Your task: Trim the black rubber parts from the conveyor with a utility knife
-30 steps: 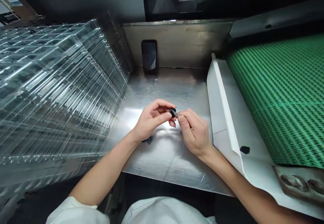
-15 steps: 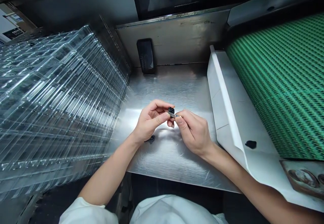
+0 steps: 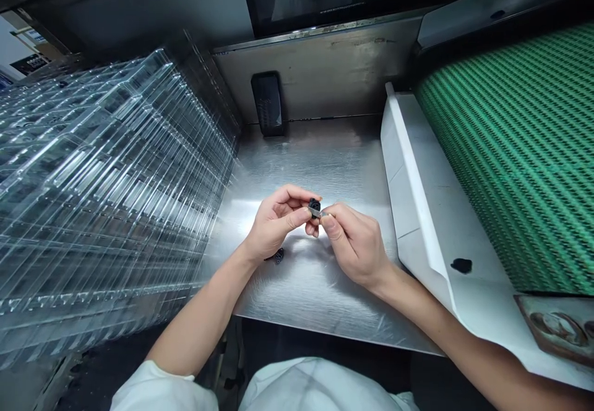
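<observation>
Your left hand (image 3: 277, 224) clamps a black part (image 3: 314, 207); your right hand (image 3: 356, 244) pinches a metal piece (image 3: 315, 212), lying sideways against the part's right side.

White short sleeves (image 3: 160, 392) end above bare forearms (image 3: 199, 330).

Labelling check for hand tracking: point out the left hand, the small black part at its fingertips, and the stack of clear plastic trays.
left hand (image 3: 277, 226): head view, back of the hand
small black part (image 3: 314, 207): head view, its top face
stack of clear plastic trays (image 3: 106, 176): head view, ridged upper layers
</observation>
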Available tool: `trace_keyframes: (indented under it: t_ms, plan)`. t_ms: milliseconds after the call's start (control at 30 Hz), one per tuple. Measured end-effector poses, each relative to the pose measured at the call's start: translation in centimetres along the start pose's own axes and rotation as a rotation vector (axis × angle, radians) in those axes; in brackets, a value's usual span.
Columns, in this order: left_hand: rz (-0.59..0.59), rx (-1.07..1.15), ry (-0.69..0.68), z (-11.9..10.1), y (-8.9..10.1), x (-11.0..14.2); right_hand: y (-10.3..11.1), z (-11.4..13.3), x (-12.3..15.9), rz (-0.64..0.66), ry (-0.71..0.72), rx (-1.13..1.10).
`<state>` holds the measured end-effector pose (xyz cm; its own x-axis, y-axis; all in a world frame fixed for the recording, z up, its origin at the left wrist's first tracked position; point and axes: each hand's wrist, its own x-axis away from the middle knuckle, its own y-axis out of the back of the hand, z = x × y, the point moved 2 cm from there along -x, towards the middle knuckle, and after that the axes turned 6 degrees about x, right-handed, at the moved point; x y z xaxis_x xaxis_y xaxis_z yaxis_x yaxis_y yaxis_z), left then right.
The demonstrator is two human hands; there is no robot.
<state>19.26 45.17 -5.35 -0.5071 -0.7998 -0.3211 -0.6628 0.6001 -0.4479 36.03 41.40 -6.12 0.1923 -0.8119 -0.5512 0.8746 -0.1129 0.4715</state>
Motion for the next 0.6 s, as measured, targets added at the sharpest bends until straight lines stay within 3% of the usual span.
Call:
trace_keyframes:
  t_ms: [233, 467, 600]
  plan:
    - [-0.079, 0.069, 0.087, 0.1, 0.66, -0.24, -0.08, -0.1, -0.21, -0.094, -0.061, 0.005]
    - [0.029, 0.167, 0.296, 0.82, 0.06, 0.05, -0.37, -0.61, -0.3, -0.102, -0.045, 0.017]
    - [-0.064, 0.111, 0.3, 0.54, 0.12, -0.35, -0.5, -0.69, -0.09, -0.122, 0.022, 0.073]
